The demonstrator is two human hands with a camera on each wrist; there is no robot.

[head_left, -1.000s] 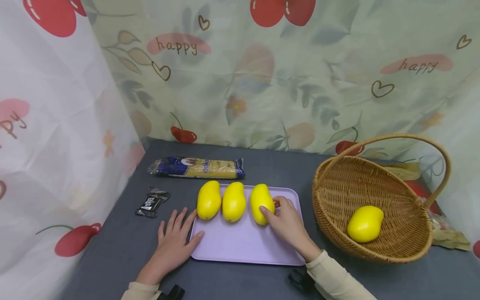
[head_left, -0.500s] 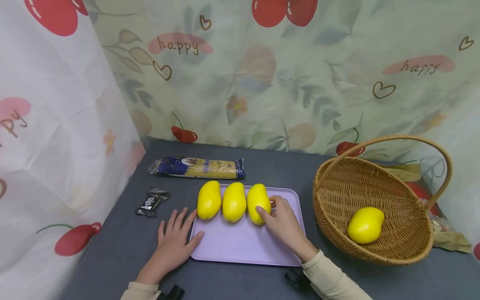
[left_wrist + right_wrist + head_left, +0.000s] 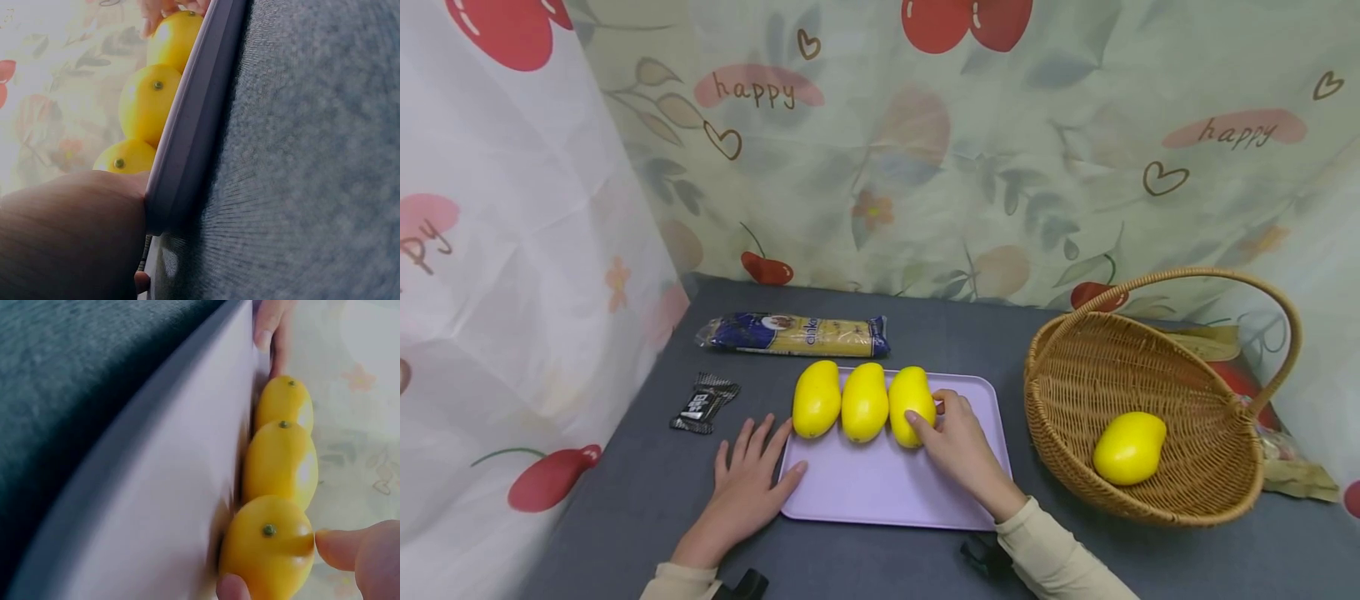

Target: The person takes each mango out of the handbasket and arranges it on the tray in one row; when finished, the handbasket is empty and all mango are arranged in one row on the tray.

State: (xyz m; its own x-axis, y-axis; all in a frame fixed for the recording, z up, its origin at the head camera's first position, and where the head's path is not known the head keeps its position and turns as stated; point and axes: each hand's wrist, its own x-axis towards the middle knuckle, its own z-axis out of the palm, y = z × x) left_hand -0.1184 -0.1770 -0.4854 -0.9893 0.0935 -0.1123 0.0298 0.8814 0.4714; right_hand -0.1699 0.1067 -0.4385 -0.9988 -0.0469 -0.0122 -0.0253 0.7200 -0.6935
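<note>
Three yellow mangoes stand in a row along the back of a lilac tray (image 3: 880, 492). My right hand (image 3: 964, 446) grips the rightmost mango (image 3: 908, 392), thumb on its front and fingers round its right side. That mango stands right at the middle mango (image 3: 864, 402); the right wrist view shows a fingertip and the thumb (image 3: 340, 547) on either side of it. My left hand (image 3: 745, 483) lies flat with fingers spread at the tray's left edge. Its thumb reaches over the rim, and its index fingertip is right at the left mango (image 3: 816, 400).
A wicker basket (image 3: 1075, 400) with a tall handle stands right of the tray, with another mango (image 3: 1130, 447) inside. Behind the tray lies a pasta packet (image 3: 820, 336). A small black wrapped packet (image 3: 702, 403) is at the left. Patterned cloth hangs behind.
My right hand has slid the rightmost mango left across the tray, narrowing the gap to the middle one. My left hand has stayed in place.
</note>
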